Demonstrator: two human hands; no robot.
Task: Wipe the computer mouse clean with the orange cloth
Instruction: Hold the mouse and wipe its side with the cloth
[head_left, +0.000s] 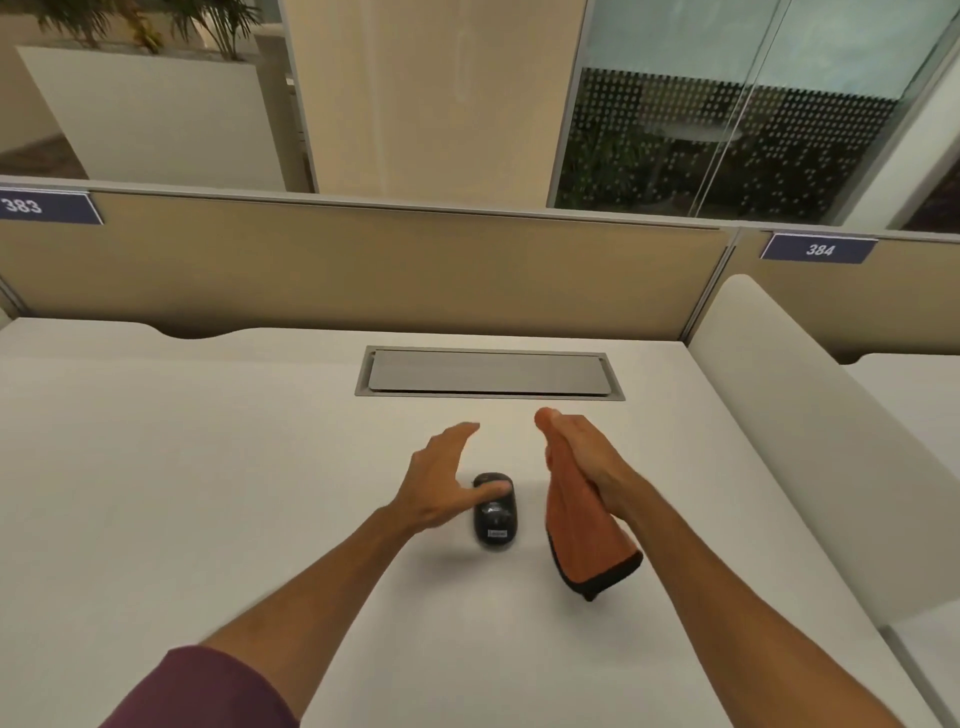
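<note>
At frame centre, left hand (441, 480), fingers spread, thumb over mouse (494, 512), reaches to steady it; right hand (584, 460) grips cloth (587, 535) for wiping.

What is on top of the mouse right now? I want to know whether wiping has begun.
Only the left hand's thumb lies across the mouse. The orange cloth hangs beside it from the right hand. The thumb hides part of the mouse.
</note>
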